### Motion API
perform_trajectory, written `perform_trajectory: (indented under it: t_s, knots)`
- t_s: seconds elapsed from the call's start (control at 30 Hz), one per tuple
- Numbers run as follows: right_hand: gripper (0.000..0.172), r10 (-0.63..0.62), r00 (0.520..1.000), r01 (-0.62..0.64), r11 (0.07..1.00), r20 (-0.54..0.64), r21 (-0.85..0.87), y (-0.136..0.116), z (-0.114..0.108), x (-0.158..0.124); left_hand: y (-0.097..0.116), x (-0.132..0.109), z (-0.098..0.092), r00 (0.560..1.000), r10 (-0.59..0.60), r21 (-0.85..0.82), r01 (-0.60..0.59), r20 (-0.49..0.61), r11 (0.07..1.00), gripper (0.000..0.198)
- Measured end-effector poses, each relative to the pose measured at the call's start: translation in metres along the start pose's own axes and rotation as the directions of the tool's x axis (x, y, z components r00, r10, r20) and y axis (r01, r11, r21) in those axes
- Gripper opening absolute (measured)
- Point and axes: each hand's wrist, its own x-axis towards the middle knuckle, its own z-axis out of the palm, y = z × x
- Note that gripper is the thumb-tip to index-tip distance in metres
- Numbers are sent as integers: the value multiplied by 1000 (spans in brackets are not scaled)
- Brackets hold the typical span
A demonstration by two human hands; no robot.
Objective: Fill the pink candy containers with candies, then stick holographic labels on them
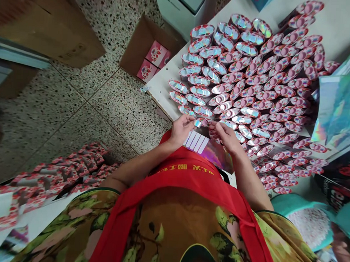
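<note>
Pinched between the fingers of my left hand point(181, 129) is a small shiny holographic sticker point(197, 123). My right hand point(226, 135) is closed at the near edge of the standing packs, its fingertips beside a pink-and-red pack top point(205, 123); what it grips is hidden. Below my hands lies a holographic sheet point(219, 155) with white strips point(196, 142) at its left end. Many oval packs point(253, 92) stand close together on the white table point(162, 83). Those at the left carry shiny strips across their tops; others show a pink round piece.
A cardboard box point(132, 46) with pink boxes stands on the floor beyond the table's left edge. Larger cartons point(51, 23) are at the upper left. More red-and-white packs point(73, 164) lie lower left. Teal basins point(288, 203), holographic sheets point(340, 104) and another person's hand point(344, 253) are at right.
</note>
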Motion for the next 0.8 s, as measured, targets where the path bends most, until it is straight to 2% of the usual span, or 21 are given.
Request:
perform_trajectory:
  t_s: [0.07,0.17,0.27,0.37,0.5,0.6,0.7,0.8]
  knots:
    - [84,83,995,-90,988,56,122,-8,-1,4,-5,2,2,998,58,68,-57,-21,996,13]
    - [90,197,972,-221,949,125,224,-14,1,10,-11,2,4,990,138,178,-130,-35,975,10]
    - [87,260,957,-286,916,126,282,-17,5,13,-13,3,5,983,179,245,-162,-49,956,8]
    - [74,262,960,-279,927,102,252,-19,8,15,-14,6,6,982,174,228,-155,-67,961,6]
    - [62,181,982,-188,967,51,173,-17,10,18,-16,7,8,994,84,160,-71,-72,985,5]
    - [54,155,988,-154,985,-9,81,-10,8,21,-19,6,9,994,84,259,-63,-71,964,5]
    - [37,98,990,-115,976,-104,-183,-7,3,25,-21,6,13,974,213,503,-147,-76,852,9]
    - [24,41,983,-122,877,-182,-464,-11,-1,32,-22,8,18,948,315,678,-206,-40,706,12]
